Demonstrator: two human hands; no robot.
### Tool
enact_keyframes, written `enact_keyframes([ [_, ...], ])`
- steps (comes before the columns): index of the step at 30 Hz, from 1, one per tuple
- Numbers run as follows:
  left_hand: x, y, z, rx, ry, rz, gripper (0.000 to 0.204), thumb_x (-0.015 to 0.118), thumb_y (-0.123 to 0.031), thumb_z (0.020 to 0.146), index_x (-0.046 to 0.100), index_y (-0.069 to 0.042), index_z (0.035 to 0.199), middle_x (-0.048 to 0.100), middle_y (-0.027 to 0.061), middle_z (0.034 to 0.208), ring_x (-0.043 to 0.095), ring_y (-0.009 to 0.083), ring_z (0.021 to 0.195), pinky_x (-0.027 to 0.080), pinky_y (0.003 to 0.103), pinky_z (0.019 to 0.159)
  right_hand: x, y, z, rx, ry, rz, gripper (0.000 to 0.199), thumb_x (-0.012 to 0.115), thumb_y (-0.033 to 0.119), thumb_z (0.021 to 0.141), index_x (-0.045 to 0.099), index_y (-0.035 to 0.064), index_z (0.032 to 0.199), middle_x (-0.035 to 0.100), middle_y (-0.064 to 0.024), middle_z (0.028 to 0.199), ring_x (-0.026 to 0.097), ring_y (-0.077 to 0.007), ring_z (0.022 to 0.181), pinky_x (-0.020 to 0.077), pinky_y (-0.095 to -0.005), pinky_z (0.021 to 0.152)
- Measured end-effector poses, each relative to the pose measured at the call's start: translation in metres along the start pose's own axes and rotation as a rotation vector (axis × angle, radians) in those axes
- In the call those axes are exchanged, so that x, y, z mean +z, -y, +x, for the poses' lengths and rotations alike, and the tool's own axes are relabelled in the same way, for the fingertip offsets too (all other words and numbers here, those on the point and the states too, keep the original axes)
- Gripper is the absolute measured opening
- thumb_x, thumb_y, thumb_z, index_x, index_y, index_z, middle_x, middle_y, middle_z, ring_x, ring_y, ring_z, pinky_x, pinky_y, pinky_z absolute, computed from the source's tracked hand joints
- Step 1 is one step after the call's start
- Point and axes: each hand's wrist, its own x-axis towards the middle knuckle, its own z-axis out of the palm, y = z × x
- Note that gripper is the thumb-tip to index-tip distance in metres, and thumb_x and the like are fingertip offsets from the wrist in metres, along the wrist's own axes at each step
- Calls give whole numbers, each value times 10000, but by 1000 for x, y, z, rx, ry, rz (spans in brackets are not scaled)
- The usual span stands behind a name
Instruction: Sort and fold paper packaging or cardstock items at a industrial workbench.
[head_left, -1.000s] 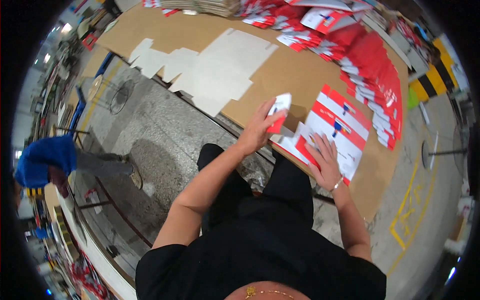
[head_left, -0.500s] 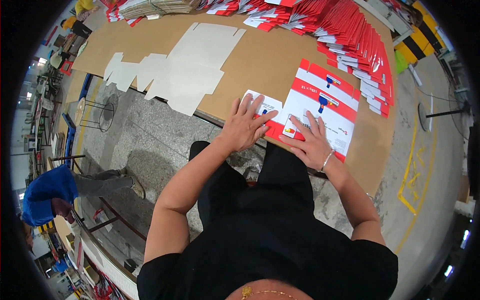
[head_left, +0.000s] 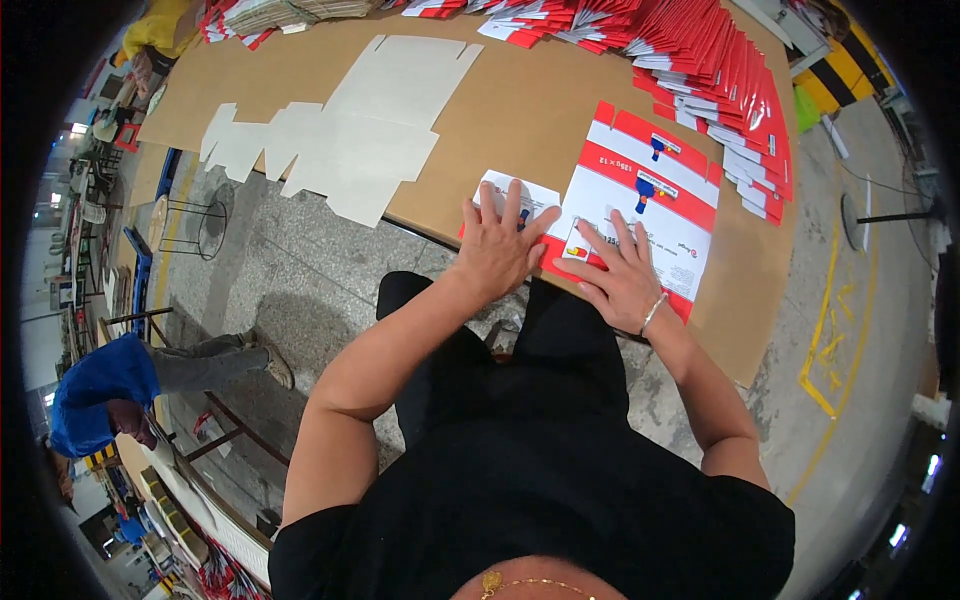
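Along the table's near edge lies a flat red-and-white printed carton (head_left: 675,235) with blue pictures on it. My right hand (head_left: 622,275) rests on its lower left part, fingers spread and palm down. On the smaller left panel of the same card my left hand (head_left: 498,245) lies flat with its fingers apart, covering much of that panel. Neither hand grips anything. Left of my hands, an unfolded carton blank (head_left: 370,130) lies plain side up, its cut flaps reaching over the table edge.
Many folded red-and-white cartons (head_left: 700,80) lie overlapped along the far and right side of the brown table (head_left: 520,110). A tied stack of cardboard (head_left: 290,14) stands at the far left. A person in blue (head_left: 105,385) bends at another table on the left. A wire-framed stool (head_left: 195,225) stands on the floor.
My left hand has shifted slightly up and right on the left panel, its fingers still spread. My right hand stays nearly in place on the carton.
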Motion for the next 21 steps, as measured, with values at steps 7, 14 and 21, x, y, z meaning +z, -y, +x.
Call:
enact_keyframes([
  [7,0,-21,2,-95,27,138,585,603,-440,905,439,-286,1445,412,258,1411,425,538,1195,409,611,928,0,-2,0,22,17,19,550,605,329,906,475,274,1437,289,-33,1587,114,-411,1478,71,-655,1153],
  [14,-50,-22,-30,-31,-98,-112,421,630,-394,899,654,-113,1212,529,171,1342,497,337,1258,366,534,1053,-4,2,5,-2,-41,-11,591,640,390,877,496,218,1424,305,-64,1582,140,-431,1468,92,-642,1147],
  [21,-67,48,-10,-383,-620,-721,263,587,-144,911,668,-42,1140,599,203,1230,592,366,1104,465,448,955,-78,-42,-25,-48,-358,-198,473,592,41,813,582,85,1284,649,-117,1219,643,-307,1079,513,-386,907],
])
